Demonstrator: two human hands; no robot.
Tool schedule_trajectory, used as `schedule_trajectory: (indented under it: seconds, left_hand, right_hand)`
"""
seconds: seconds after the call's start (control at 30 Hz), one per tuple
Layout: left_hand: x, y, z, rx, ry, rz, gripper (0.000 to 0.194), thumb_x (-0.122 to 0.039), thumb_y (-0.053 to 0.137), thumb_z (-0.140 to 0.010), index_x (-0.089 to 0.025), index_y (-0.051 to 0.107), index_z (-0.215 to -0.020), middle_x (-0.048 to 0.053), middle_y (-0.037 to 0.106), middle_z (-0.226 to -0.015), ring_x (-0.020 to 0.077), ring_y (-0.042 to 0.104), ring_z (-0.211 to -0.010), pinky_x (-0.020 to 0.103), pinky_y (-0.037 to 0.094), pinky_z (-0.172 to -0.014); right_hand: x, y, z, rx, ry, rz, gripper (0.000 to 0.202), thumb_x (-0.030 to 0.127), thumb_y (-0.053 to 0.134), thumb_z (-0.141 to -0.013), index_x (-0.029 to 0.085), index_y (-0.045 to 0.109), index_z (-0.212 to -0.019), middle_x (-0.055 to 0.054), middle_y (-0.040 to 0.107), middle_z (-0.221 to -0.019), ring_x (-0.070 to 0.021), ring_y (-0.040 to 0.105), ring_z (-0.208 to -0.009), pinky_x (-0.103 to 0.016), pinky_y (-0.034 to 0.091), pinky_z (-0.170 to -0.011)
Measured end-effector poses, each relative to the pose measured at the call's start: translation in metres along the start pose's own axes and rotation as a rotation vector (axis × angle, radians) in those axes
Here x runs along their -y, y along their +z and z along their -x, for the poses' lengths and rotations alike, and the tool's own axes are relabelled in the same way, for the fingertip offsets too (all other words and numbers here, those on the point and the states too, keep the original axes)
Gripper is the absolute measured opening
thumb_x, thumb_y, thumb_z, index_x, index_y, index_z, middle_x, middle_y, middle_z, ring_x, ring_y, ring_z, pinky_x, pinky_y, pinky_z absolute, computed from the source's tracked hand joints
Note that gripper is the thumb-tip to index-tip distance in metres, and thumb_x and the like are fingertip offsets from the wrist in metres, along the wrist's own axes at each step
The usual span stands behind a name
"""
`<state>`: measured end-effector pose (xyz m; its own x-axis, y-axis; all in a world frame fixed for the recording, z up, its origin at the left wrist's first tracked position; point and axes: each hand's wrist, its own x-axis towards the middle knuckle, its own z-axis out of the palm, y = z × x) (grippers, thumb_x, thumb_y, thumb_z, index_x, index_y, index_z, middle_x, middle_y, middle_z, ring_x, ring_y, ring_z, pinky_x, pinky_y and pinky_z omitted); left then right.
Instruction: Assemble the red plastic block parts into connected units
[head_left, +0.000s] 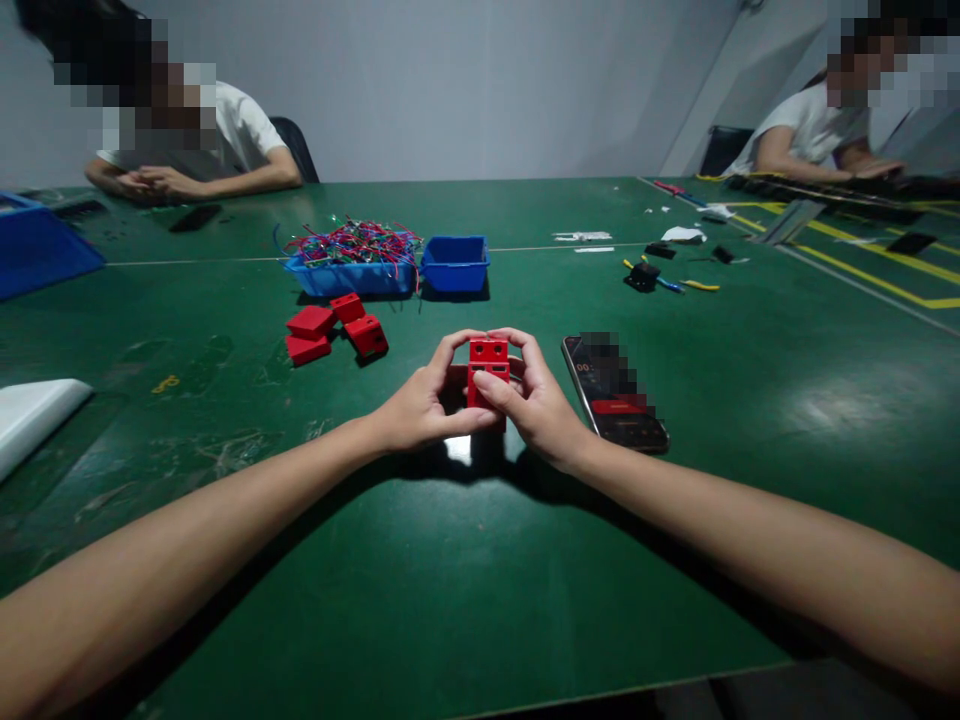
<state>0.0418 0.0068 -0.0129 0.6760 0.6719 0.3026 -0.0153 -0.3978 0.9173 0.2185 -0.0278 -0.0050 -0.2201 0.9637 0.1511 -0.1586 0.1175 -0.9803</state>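
A red, box-shaped block with dark openings, apparently plastic [489,352], is found at the centre, just above the green, smooth-topped surface [480,580]. It is enclosed between the two hands, and its longer visible side is seen to run away from the wearer; its exact tilt cannot be told. The right hand [544,410] is judged to have the nearer hold: its thumb is laid across the block's near face. By the left hand [412,408], the block is flanked on the other side, with the thumb extended below toward its lower edge. Both grips are narrow, closed about the block, and the fingertips are brought together at its far edge.

Further out, similar red blocks [367,337] are grouped beyond the left hand. Behind them, a blue plastic tray of coloured wires [352,279] is placed beside a smaller blue tray [455,277]. A black smartphone [634,432] is laid just right of the right hand.
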Motion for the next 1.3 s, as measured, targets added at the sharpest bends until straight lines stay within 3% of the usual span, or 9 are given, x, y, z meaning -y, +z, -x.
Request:
schedule_trajectory:
  seconds: [0.23,0.43,0.57,0.7,1.07,1.3]
  left_hand:
    - [0.001,-0.001,0.002,-0.015,0.022,-0.083,0.079,-0.034,0.073,-0.085,-0.027,0.023,-0.146,0.015,0.066,-0.129,0.0292,0.069,-0.112,0.047,0.053,-0.099]
    - [-0.001,-0.002,0.003,-0.005,-0.058,-0.111,0.083,-0.039,0.072,-0.086,-0.022,0.021,-0.149,0.01,0.072,-0.106,0.0266,0.071,-0.098,0.044,0.055,-0.091]
    - [-0.003,-0.002,0.004,-0.013,-0.092,-0.132,0.084,-0.043,0.068,-0.088,-0.021,0.019,-0.152,0.011,0.07,-0.107,0.0233,0.069,-0.092,0.039,0.054,-0.083]
    - [-0.004,-0.001,0.004,0.015,-0.091,-0.182,0.085,-0.043,0.068,-0.087,-0.02,0.019,-0.152,0.011,0.068,-0.11,0.0208,0.066,-0.093,0.037,0.052,-0.084]
    - [0.0,-0.001,0.004,0.024,-0.078,-0.16,0.084,-0.043,0.065,-0.09,-0.019,0.016,-0.153,0.012,0.067,-0.108,0.0212,0.066,-0.093,0.039,0.052,-0.086]
    - [0.0,-0.002,0.005,-0.02,-0.074,-0.118,0.089,-0.046,0.068,-0.088,-0.023,0.014,-0.154,0.014,0.065,-0.118,0.0268,0.067,-0.102,0.051,0.05,-0.097]
  right_hand:
    - [0.001,0.001,0.0,0.001,0.008,-0.022,0.061,0.045,0.078,-0.075,0.029,0.042,-0.122,-0.003,0.063,-0.106,-0.0186,0.068,-0.088,-0.038,0.057,-0.081]
    - [0.001,0.005,-0.002,-0.038,0.126,-0.2,0.053,0.045,0.076,-0.076,0.029,0.044,-0.116,0.002,0.067,-0.092,-0.0166,0.07,-0.077,-0.032,0.057,-0.072]
    - [0.003,0.004,-0.007,-0.126,0.22,-0.356,0.044,0.051,0.07,-0.078,0.028,0.049,-0.108,0.003,0.067,-0.083,-0.017,0.069,-0.063,-0.032,0.057,-0.062]
    - [0.004,0.002,-0.011,-0.208,0.264,-0.457,0.041,0.061,0.057,-0.081,0.022,0.055,-0.095,-0.001,0.067,-0.077,-0.0209,0.07,-0.066,-0.036,0.059,-0.061]
    - [0.0,0.004,-0.009,-0.219,0.153,-0.393,0.04,0.054,0.069,-0.078,0.026,0.052,-0.101,0.003,0.062,-0.083,-0.0148,0.064,-0.063,-0.034,0.058,-0.062]
    - [-0.007,0.005,-0.003,-0.139,0.071,-0.225,0.059,0.049,0.08,-0.072,0.032,0.049,-0.119,0.0,0.065,-0.101,-0.0192,0.068,-0.088,-0.037,0.057,-0.079]
